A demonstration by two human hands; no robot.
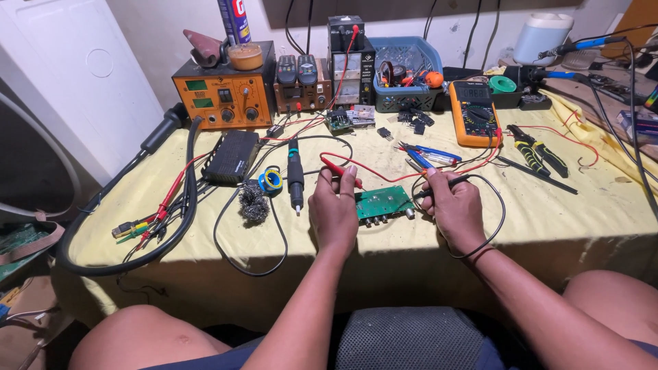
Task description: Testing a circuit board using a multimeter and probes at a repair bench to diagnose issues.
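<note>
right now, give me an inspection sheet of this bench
surface: table under a yellow cloth.
job's things: green circuit board between both hands.
clutter: multimeter, orange station, blue basket, pliers, wire wool.
grippers: left hand holds the red probe; right hand holds the black probe.
cables: thick black hose, red and black leads across the cloth.
surroundings: white wall, person's knees below.

left hand (334, 212), right hand (454, 205), grips seemingly pinched
</note>
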